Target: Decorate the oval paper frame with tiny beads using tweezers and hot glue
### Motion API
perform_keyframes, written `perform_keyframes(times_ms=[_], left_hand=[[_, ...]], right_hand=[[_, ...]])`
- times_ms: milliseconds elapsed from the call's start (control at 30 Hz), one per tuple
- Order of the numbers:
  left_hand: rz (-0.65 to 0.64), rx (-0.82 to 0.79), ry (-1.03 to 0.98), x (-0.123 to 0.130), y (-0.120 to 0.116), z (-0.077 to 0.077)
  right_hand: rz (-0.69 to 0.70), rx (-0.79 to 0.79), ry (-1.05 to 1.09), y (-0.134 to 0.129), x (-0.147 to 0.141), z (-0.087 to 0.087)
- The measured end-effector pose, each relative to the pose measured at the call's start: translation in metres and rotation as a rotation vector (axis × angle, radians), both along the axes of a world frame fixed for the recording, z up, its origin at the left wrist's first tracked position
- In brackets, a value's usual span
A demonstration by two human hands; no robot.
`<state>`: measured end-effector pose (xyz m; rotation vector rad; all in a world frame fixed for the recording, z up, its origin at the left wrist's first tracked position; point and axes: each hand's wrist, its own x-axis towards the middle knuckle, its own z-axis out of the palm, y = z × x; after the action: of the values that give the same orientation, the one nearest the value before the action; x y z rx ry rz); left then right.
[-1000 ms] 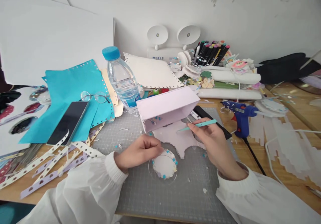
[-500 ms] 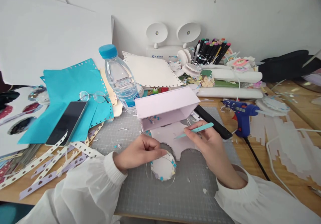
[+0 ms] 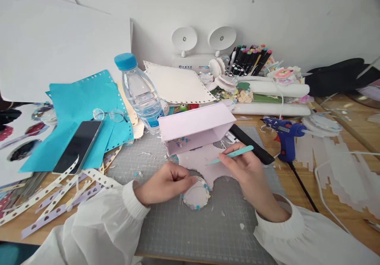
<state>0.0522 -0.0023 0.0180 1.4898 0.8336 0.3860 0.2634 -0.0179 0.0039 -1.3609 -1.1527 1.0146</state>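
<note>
My left hand [image 3: 170, 182] pinches the upper edge of a white paper disc [image 3: 196, 195], with thumb and bent fingers closed on it. Small blue and pale pieces dot the disc's rim, and a thin strand seems to run around it. In my right hand [image 3: 247, 178] are teal tweezers [image 3: 239, 151], their tip pointing left above a pale lilac sheet [image 3: 213, 164] with curved cut-outs. Behind that sheet, an open lilac box [image 3: 197, 122] lies on its side with tiny blue and white bits inside. A grey cutting mat [image 3: 190, 237] lies under all of this.
On the left are a water bottle [image 3: 141, 94], a phone [image 3: 78, 146], glasses [image 3: 109, 115], blue paper [image 3: 83, 98] and punched strips [image 3: 56, 213]. A blue glue gun [image 3: 286, 136] with its cord and a black bar [image 3: 252, 144] lie right. Markers [image 3: 251, 59] stand behind.
The disc has turned in my left hand and shifted slightly up and to the right. My right hand and the tweezers stay nearly still. The whole view has shifted slightly.
</note>
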Motion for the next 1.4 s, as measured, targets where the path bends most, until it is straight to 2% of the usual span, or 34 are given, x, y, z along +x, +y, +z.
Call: perform_keyframes(times_ms=[133,300,367,567,733,833,967,1067,1233,1300,1400], left_hand=[[0.004,0.039,0.015,-0.001,-0.002,-0.002],[0.036,0.404,0.208,-0.004,-0.004,-0.008],[0.081,0.456,0.242,-0.004,-0.005,-0.008],[0.236,0.362,0.186,-0.002,-0.003,-0.003],[0.082,0.358,0.199,-0.002,-0.006,-0.007],[0.071,0.417,0.219,-0.002,-0.008,-0.010],[0.174,0.516,0.245,-0.002,-0.009,-0.009],[0.322,0.515,0.215,-0.001,-0.009,-0.006],[0.579,0.316,0.111,0.001,-0.007,-0.003],[0.616,0.246,0.068,0.002,-0.006,-0.003],[0.625,0.222,0.026,0.003,-0.006,-0.003]], right_hand=[[0.058,-0.069,0.051,0.002,-0.001,0.000],[0.047,-0.047,0.048,-0.001,-0.002,0.002],[0.058,0.014,0.002,-0.003,-0.003,0.002],[0.100,0.208,-0.135,-0.005,-0.004,0.001],[0.201,0.168,-0.161,-0.006,-0.006,-0.001],[0.244,0.157,-0.193,-0.007,-0.009,-0.005],[0.252,0.247,-0.263,-0.006,-0.012,-0.011],[0.200,0.378,-0.311,-0.004,-0.013,-0.012],[0.106,0.457,-0.350,-0.001,-0.015,-0.011],[0.108,0.469,-0.373,0.000,-0.016,-0.010],[0.124,0.476,-0.397,0.001,-0.019,-0.008]])
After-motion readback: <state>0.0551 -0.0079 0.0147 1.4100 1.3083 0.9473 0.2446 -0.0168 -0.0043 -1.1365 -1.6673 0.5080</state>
